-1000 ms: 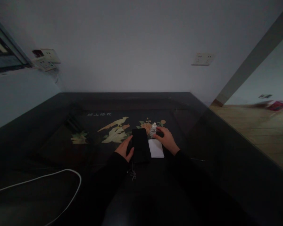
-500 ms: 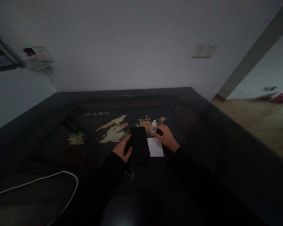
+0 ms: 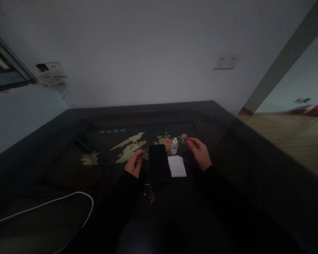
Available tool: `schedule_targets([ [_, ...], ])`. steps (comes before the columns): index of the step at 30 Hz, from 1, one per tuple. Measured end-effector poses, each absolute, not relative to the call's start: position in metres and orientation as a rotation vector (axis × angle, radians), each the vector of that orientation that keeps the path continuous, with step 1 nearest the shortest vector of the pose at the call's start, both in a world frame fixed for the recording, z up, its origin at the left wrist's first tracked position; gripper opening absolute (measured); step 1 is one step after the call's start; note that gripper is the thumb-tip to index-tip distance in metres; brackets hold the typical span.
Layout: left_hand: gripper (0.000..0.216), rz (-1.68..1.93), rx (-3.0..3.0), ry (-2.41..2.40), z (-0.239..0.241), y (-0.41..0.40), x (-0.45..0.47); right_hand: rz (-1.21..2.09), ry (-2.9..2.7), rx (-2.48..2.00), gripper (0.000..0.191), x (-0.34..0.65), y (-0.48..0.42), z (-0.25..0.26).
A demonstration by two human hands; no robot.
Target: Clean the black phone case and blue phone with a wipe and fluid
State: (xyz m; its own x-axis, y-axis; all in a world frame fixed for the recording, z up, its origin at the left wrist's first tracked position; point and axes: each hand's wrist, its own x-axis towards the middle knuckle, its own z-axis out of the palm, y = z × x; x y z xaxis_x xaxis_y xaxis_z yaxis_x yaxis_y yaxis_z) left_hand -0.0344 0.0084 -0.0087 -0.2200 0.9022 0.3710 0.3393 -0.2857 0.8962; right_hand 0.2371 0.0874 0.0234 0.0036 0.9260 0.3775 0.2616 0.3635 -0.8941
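A black phone [image 3: 159, 165] lies flat on the dark table, with a small charm on a cord [image 3: 151, 196] trailing from its lower end. To its right is a small stack of white paper [image 3: 177, 166]. Just behind the paper stands a small clear dropper bottle [image 3: 174, 146] with a white cap, upright. My left hand [image 3: 134, 164] hovers beside the phone's left edge, empty, its fingers loosely bent and apart from it. My right hand [image 3: 200, 152] is held right of the bottle, not touching it, with thumb and fingers loosely curved and nothing visible between them.
The dark glossy table [image 3: 76, 114] has an inlaid bird and flower picture [image 3: 128, 151]. A white cable [image 3: 55, 199] curves over the left front. Wall sockets [image 3: 226, 62] are set above the table, and more sockets [image 3: 53, 72] are at the left. Wooden floor [image 3: 288, 137] shows at right.
My right hand has let go of the dropper bottle and moved right. My left hand has come off the phone's edge and moved left. The view has shifted slightly.
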Motion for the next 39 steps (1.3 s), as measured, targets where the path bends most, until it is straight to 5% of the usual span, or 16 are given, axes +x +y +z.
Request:
schedule_targets([
  [11,0.017,1.918,0.948,1.278,0.007,0.025,-0.091,0.761,-1.113,-1.134,0.045,0.27,0.08,0.016],
  [23,0.035,1.699,1.221,1.385,0.003,0.021,-0.067,0.73,-1.544,-1.109,0.021,0.226,0.043,0.04],
  [27,0.018,1.614,1.371,1.445,-0.002,0.016,-0.049,0.711,-1.854,-1.057,0.022,0.2,0.024,0.037],
  [30,0.037,1.529,1.564,1.523,-0.007,0.008,-0.034,0.63,-2.019,-1.045,0.027,0.194,0.024,0.027],
  [36,0.082,0.638,2.344,1.888,-0.015,-0.007,-0.028,0.473,-2.26,-1.061,0.034,0.196,0.03,0.015],
  [39,0.109,0.49,2.432,1.87,-0.019,-0.011,-0.028,0.414,-2.327,-1.094,0.037,0.195,0.03,0.014],
])
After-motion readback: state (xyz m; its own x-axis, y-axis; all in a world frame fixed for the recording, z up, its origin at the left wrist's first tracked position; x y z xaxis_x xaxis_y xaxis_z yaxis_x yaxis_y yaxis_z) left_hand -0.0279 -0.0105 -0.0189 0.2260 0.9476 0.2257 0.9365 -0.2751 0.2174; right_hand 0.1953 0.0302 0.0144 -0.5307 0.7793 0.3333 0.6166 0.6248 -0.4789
